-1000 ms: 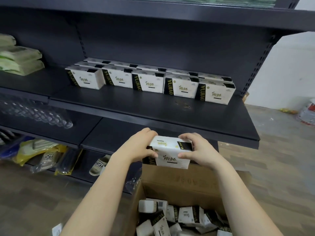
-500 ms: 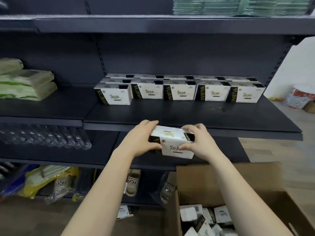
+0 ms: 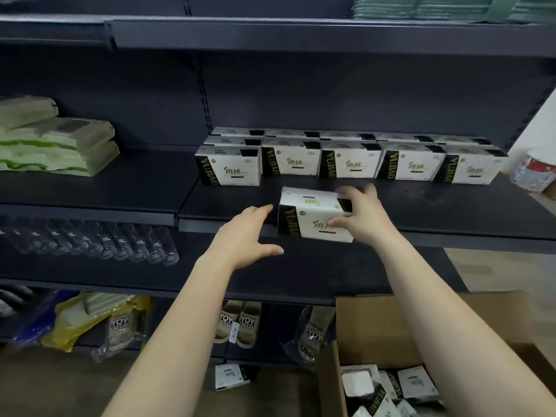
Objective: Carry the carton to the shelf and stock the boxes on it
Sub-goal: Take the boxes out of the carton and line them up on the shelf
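Right hand (image 3: 362, 216) grasps one white-and-black paper box (image 3: 313, 224) by its right end, at the dark metal shelf's (image 3: 451, 212) front edge – the left hand (image 3: 243, 236), gripping it earlier, now hangs released just beside it. Five matching boxes (image 3: 349, 164) face out behind; one brown cardboard carton (image 3: 391, 326) stands lower right

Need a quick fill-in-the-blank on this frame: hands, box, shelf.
The hand gripping the box is the ___ one.
The left hand holds ___.
The gripped box is at the shelf's ___ edge.
A stray box lies on the ___.
Missing: right; nothing; front; floor.
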Action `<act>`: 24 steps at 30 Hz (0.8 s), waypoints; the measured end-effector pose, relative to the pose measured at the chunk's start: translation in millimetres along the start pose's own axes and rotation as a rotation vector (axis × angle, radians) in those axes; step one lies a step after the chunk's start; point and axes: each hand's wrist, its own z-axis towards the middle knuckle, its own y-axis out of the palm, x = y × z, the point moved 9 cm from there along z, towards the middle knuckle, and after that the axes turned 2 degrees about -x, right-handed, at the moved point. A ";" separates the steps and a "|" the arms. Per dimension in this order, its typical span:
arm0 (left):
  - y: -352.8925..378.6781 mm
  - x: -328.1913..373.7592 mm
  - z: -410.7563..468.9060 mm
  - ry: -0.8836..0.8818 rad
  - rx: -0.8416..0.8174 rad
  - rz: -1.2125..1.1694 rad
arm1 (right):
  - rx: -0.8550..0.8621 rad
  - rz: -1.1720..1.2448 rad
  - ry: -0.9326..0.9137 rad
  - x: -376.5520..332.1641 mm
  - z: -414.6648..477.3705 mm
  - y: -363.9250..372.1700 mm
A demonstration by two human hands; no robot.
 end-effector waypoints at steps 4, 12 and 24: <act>-2.0 -12.5 12.2 0.000 -0.013 0.028 | 0.044 -0.073 -0.015 -9.4 26.2 6.5; -2.6 -22.2 54.2 0.006 -0.042 0.201 | 0.134 -0.130 -0.069 -19.7 71.8 25.6; 2.9 -26.7 103.4 0.032 -0.078 0.096 | 0.163 -0.239 -0.081 -33.6 139.9 43.7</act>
